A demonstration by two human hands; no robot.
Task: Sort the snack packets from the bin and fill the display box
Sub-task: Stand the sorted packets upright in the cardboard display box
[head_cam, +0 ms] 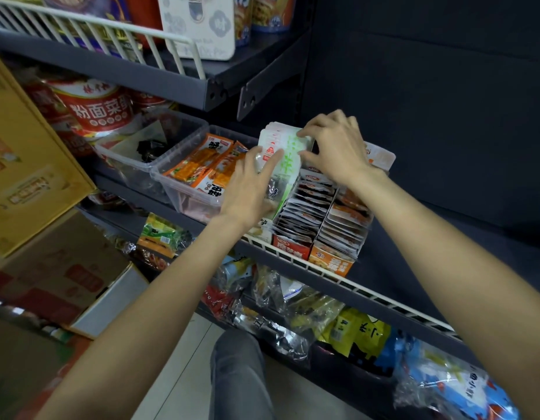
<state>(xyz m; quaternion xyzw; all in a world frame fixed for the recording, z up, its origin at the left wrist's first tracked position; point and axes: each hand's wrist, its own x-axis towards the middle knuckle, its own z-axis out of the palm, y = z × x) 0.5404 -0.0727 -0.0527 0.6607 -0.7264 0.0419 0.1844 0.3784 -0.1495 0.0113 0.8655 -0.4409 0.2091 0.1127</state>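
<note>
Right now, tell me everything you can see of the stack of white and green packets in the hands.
The stack of white and green packets is a bundle of thin, glossy plastic sachets, white with green lettering and a small red mark. It stands roughly upright, leaning a little, above the left end of the display boxes on the wire-edged shelf. The left hand holds its near face with spread fingers; the right hand pinches its top right edge. Its lower part is hidden behind the left hand.

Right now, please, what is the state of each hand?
Left hand: fingers curled round the stack of white and green packets, holding it.
Right hand: fingertips pinch the same stack from its other side.
</note>
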